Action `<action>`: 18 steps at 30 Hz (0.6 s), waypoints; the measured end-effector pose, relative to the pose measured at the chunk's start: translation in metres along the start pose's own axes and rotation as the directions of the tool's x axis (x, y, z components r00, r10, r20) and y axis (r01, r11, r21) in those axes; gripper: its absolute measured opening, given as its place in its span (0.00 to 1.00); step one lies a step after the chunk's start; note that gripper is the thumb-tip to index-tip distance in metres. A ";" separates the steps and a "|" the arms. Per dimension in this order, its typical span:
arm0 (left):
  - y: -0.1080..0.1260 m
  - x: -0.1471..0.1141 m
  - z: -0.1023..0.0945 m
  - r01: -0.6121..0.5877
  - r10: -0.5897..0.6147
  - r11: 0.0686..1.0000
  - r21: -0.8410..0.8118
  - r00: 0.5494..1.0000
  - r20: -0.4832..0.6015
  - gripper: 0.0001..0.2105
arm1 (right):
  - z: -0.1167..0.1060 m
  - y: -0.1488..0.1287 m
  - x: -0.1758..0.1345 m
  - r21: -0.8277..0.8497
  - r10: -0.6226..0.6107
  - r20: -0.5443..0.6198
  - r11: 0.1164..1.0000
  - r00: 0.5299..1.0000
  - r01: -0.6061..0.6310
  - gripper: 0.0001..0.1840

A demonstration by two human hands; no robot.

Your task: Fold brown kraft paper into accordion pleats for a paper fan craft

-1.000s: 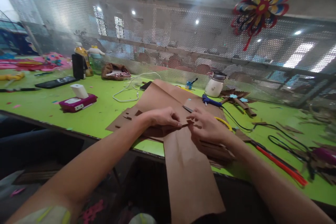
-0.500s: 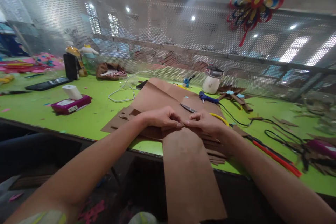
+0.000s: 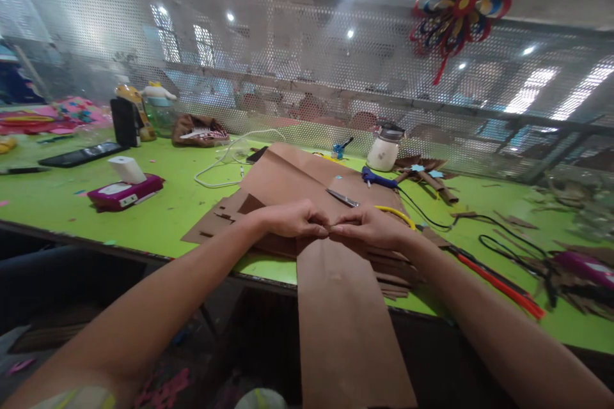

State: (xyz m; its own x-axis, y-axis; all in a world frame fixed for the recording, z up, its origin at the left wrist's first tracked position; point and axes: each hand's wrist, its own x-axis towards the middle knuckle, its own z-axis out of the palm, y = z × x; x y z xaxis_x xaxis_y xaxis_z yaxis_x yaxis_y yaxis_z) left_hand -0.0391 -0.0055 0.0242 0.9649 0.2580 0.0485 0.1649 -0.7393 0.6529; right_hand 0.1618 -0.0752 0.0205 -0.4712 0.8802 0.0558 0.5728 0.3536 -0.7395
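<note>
A long strip of brown kraft paper (image 3: pixel 348 319) hangs over the table's front edge toward me. Its far end is pinched between the fingertips of my left hand (image 3: pixel 302 218) and my right hand (image 3: pixel 369 225), which nearly meet. Thumbs and fingers of both hands are closed on that edge. Beneath and beyond lies a large brown paper sheet (image 3: pixel 288 169). Scissors with yellow handles (image 3: pixel 396 213) rest on it just past my right hand, their blades pointing left. Cut brown pieces with slots (image 3: pixel 218 220) stick out beside my left forearm.
A blue glue gun (image 3: pixel 378 177) with a black cord lies behind the scissors. A red-orange cutter (image 3: pixel 499 281) is by my right forearm. A white-bodied jar (image 3: pixel 384 150) stands at the back. Leftward are a purple tissue pack (image 3: pixel 125 192), a phone (image 3: pixel 84 154) and a white cable (image 3: pixel 215 184).
My fingertips stay pinched at the paper strip's far end, with only a slight shift of the right fingers. The whole view has moved slightly.
</note>
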 end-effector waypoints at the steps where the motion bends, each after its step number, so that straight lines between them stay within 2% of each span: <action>1: -0.001 0.001 0.000 -0.003 0.003 1.000 -0.005 1.000 0.011 0.11 | 0.000 -0.003 -0.001 -0.037 -0.005 0.015 0.999 1.000 0.006 0.19; 6: -0.007 0.003 0.003 0.022 -0.021 1.000 0.015 1.000 -0.012 0.12 | -0.001 -0.004 -0.001 -0.126 -0.012 -0.020 0.992 1.000 0.010 0.20; 9: -0.008 0.001 0.001 0.074 -0.074 0.997 -0.004 0.997 -0.013 0.13 | -0.004 0.003 0.000 -0.094 -0.013 -0.075 0.996 0.997 0.006 0.19; 12: -0.008 -0.003 0.000 0.137 -0.137 0.991 -0.002 0.991 -0.001 0.15 | -0.007 0.007 0.001 -0.046 0.045 -0.106 0.998 0.993 -0.050 0.19; 18: -0.009 -0.003 0.000 0.117 -0.115 0.993 0.035 0.991 -0.064 0.15 | -0.010 0.008 0.001 0.043 0.072 -0.100 0.997 0.992 -0.068 0.19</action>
State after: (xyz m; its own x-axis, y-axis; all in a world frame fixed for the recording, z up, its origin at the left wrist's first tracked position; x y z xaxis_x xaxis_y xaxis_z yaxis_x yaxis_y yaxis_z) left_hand -0.0433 0.0005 0.0185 0.9246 0.3802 0.0216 0.2836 -0.7252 0.6274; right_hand 0.1727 -0.0681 0.0214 -0.3594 0.9306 0.0692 0.5743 0.2790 -0.7696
